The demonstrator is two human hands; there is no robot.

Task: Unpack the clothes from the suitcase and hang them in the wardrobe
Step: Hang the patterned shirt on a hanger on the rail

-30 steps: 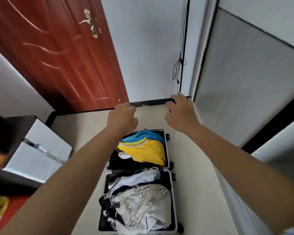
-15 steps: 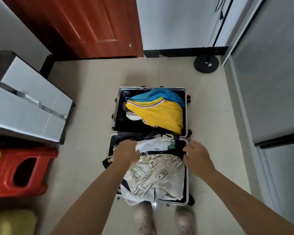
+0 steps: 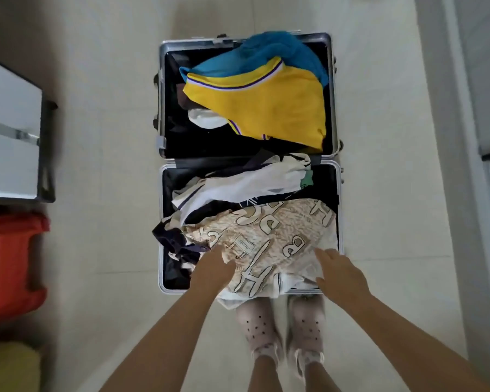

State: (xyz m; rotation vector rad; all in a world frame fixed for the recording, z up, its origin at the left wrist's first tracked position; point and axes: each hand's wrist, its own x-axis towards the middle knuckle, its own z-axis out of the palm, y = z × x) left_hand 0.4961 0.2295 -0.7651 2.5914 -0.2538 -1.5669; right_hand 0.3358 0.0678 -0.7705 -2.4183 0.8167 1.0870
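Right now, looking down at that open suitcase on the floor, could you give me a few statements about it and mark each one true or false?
1. The suitcase lies open on the floor. True.
2. A yellow shirt lies in the far half. True.
3. The left hand is lifting the yellow shirt. False: it rests on the beige patterned shirt in the near half.
4. The right hand is at the beige patterned shirt's right edge. True.
5. The near half is empty. False: it holds several clothes.
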